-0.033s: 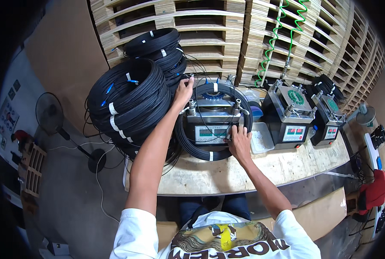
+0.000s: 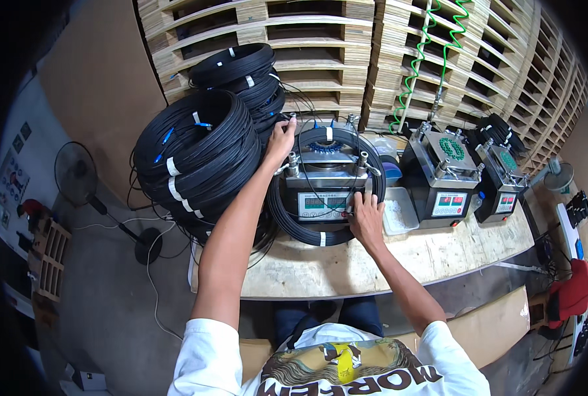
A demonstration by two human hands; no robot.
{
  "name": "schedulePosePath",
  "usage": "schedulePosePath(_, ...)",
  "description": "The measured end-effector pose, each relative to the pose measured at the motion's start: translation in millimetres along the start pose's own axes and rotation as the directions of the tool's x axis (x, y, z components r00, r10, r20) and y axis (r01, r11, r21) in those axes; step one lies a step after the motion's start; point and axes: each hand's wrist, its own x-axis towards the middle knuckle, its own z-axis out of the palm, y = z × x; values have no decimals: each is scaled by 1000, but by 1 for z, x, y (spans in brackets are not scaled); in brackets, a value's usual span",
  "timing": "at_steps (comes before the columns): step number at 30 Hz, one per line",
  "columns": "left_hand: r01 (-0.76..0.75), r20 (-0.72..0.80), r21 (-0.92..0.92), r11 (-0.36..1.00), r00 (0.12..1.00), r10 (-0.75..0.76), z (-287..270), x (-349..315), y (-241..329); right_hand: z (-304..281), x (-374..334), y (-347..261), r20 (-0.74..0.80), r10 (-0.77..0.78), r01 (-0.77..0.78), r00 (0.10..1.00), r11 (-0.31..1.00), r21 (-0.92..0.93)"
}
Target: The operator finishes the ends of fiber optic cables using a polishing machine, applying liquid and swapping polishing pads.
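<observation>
Centre of the frame, a black cable coil (image 2: 307, 234) is looping around the control panel (image 2: 322, 204) of a metal-topped machine (image 2: 320, 181)! The left hand (image 2: 280, 142) is resting up by the rear left post, fingers curling; whether they're gripping it, one cannot tell. Lower down, the right hand (image 2: 368, 221) is keeping bent fingers at the panel's right edge, their hold unclear. Left of centre, stacked coils (image 2: 201, 158) are towering; right, a white tray (image 2: 399, 221) is sitting close by.
</observation>
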Motion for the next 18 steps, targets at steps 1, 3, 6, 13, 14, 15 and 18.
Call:
schedulePosePath(1,7,-1,0,1000,1000,-7,0,1,0,-2,0,-1,-11,-4,4,1000,1000,13)
schedulePosePath(3,10,-4,0,1000,1000,-10,-2,3,0,-2,-1,-3,-26,-10,11,1000,1000,26)
schedulePosePath(6,18,22,-23,1000,1000,-17,2,1,2,-1,-3,5,-24,2,-2,1000,1000,18)
schedulePosePath(13,142,131,-80,987,983,-131,-3,9,-5,-46,39,18,-15,228,-152,974,695,703)
schedulePosePath(14,160,134,-65,985,980,-150,-3,11,-8,-54,55,20,-123,254,-75,960,649,757)
schedulePosePath(15,159,126,-62,985,980,-151,-7,16,-10,-61,74,21,-169,295,-85,940,684,724)
schedulePosePath(18,195,144,-108,975,973,-179,-5,34,-15,-63,136,41,-235,308,-31,922,664,747)
